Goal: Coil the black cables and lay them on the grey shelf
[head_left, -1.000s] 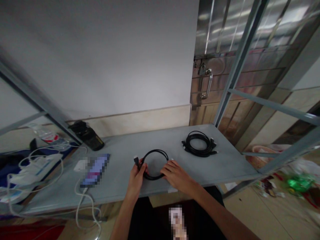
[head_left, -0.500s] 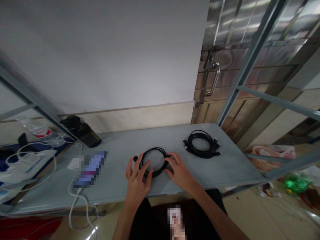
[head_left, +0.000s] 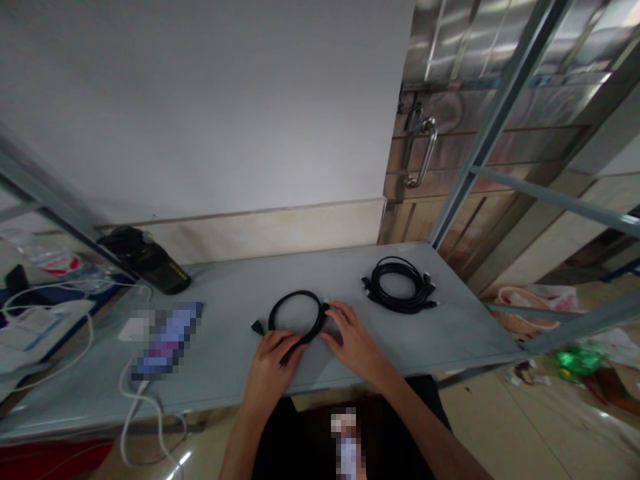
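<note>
A small black cable loop [head_left: 294,305] lies on the grey metal shelf [head_left: 225,293] in front of me. My left hand [head_left: 273,367] has its fingers closed on the loop's near side, and a black plug [head_left: 257,327] sticks out just to the left. My right hand [head_left: 353,337] grips the loop's right side, fingers bent over the cable. A second, thicker black cable coil [head_left: 400,285] rests on the shelf to the right, untouched.
A phone [head_left: 167,337] with a white charging lead [head_left: 133,407] lies at the left, behind it a black handheld device [head_left: 147,259]. Slanted metal frame bars [head_left: 480,140] rise at the right. A metal door with a handle [head_left: 424,152] stands behind. Litter covers the floor at right.
My left hand was spread flat over the loop and has now closed on its near side. The loop has shifted slightly left and its plug now points out to the left.
</note>
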Tool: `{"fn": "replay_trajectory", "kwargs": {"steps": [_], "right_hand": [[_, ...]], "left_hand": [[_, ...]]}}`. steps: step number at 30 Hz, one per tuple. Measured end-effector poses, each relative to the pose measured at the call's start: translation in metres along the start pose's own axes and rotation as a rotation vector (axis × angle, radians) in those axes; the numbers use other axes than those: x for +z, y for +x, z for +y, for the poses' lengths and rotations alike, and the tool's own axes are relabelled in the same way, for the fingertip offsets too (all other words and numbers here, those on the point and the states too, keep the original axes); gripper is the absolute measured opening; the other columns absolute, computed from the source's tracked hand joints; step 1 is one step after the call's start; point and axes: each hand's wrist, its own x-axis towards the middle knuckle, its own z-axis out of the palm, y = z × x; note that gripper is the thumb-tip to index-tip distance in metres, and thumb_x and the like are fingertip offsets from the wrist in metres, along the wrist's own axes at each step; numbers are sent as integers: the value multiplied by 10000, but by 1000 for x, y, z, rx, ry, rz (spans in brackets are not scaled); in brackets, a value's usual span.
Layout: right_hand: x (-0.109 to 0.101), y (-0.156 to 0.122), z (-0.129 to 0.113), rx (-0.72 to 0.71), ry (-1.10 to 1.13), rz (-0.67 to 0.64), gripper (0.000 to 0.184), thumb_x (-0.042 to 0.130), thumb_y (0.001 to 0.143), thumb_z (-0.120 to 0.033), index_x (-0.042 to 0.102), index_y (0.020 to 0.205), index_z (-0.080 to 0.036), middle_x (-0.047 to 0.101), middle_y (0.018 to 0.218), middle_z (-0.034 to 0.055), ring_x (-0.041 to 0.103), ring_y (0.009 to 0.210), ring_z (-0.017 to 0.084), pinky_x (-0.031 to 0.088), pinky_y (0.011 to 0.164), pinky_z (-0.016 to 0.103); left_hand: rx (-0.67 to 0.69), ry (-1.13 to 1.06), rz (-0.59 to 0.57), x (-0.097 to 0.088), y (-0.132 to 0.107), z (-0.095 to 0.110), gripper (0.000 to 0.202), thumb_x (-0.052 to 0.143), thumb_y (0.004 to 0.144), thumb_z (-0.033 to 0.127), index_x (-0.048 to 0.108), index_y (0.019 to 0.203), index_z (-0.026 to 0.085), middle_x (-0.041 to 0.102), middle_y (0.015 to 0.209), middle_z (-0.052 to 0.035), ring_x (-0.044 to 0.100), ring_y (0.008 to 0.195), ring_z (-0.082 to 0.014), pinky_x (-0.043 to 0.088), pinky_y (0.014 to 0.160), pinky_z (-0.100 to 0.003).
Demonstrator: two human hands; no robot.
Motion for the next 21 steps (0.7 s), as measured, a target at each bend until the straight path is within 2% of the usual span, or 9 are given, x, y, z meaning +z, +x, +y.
{"fn": "replay_trajectory", "kwargs": {"steps": [6, 12, 14, 17, 21], "right_hand": [[0, 0, 1, -15, 14, 50, 370, 716, 1072, -273, 603, 1423, -238, 616, 1548, 177, 600, 1495, 326, 540, 1291, 607], [-7, -1, 2, -88, 19, 177, 175, 641, 1116, -310, 651, 1283, -257, 688, 1379, 123, 694, 1334, 258, 615, 1191, 490], [-19, -4, 6, -97, -30, 221, 148, 629, 1116, -310, 670, 1250, -263, 700, 1365, 112, 697, 1323, 257, 610, 1192, 491], [-50, -13, 24, -91, -130, 279, 177, 631, 1112, -322, 705, 1262, -265, 696, 1432, 129, 670, 1378, 301, 565, 1234, 571], [-97, -31, 68, -56, -365, 297, 440, 658, 1119, -466, 645, 1498, -242, 635, 1596, 186, 590, 1519, 389, 509, 1271, 652]], "left_hand": [[-73, 40, 179, 0, 2, -8, 199, 726, 1034, 410, 881, 1105, 308, 815, 1125, -102, 741, 1082, -347, 567, 1084, -554], [-40, 61, 266, -4, 1, -9, 174, 691, 1035, 332, 857, 1058, 285, 800, 1123, -106, 737, 1105, -343, 565, 1087, -561], [-25, 67, 271, -5, 1, -11, 167, 687, 1038, 319, 847, 1065, 279, 794, 1136, -105, 736, 1120, -339, 568, 1097, -566], [7, 83, 269, -5, -1, -15, 164, 706, 1045, 356, 841, 1097, 278, 781, 1168, -98, 737, 1135, -330, 583, 1099, -569], [47, 106, 278, -4, -1, -17, 195, 705, 1072, 426, 826, 1141, 288, 766, 1196, -90, 735, 1145, -320, 602, 1091, -562]]}}
